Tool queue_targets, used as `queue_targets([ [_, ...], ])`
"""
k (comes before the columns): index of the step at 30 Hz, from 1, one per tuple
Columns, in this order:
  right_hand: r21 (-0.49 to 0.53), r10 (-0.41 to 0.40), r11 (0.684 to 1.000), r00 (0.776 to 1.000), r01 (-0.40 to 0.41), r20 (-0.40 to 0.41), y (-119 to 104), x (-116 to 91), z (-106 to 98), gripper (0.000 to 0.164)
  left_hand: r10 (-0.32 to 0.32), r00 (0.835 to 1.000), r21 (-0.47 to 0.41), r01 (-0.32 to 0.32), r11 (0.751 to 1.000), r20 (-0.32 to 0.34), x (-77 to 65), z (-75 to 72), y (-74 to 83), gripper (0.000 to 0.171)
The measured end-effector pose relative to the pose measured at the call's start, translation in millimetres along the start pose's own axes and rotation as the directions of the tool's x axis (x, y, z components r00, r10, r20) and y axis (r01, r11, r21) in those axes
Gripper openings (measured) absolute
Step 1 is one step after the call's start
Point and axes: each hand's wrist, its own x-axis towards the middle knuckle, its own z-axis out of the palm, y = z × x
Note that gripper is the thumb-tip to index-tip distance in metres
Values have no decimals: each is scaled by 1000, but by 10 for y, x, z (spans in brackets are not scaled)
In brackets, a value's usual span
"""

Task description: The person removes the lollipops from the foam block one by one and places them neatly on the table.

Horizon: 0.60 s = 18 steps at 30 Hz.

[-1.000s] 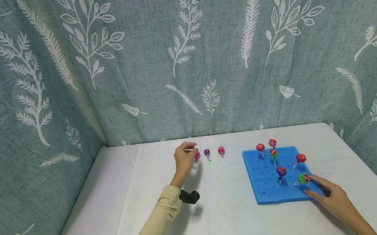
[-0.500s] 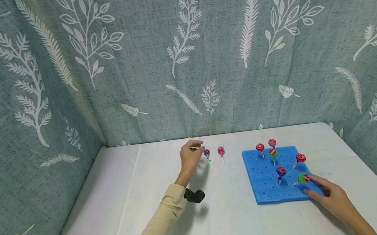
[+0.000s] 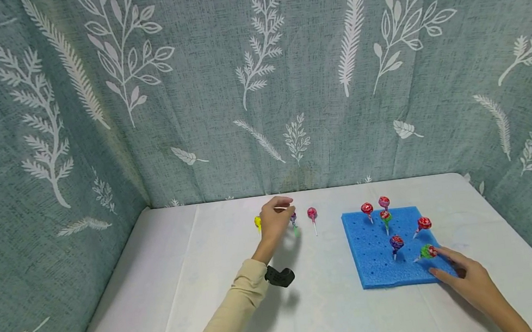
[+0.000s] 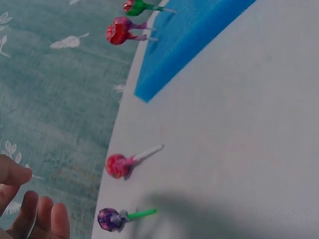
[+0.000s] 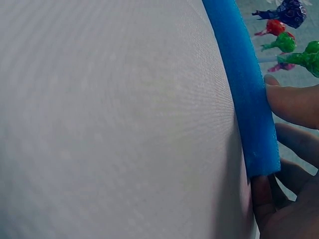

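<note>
The right hand (image 3: 467, 277) grips the blue foam board (image 3: 373, 271) by its near-right corner. Left of the board, the left hand (image 3: 274, 222) hovers, fingers released, just beside the purple lollipop (image 4: 122, 217), whose long axis runs near to far, stick end nearest.

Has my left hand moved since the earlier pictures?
Yes. In the head view, your left hand has moved rightward, closer to the blue foam board, which stayed put.
</note>
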Motion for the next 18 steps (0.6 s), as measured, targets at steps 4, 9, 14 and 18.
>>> queue_targets([
  [4,2,0,1000,1000,0,4,3,5,-9,68,-5,1000,-12,5,1000,13,-15,32,32,13],
  [9,5,7,1000,1000,-7,-3,1,-3,-6,67,9,1000,-35,-8,999,19,-40,71,83,13],
  [14,-2,16,1000,1000,-16,0,4,6,-2,67,11,999,-33,-10,999,30,-60,115,112,13],
  [18,-1,17,1000,1000,-17,9,9,9,-3,68,14,999,-38,-12,999,51,-86,167,134,13],
])
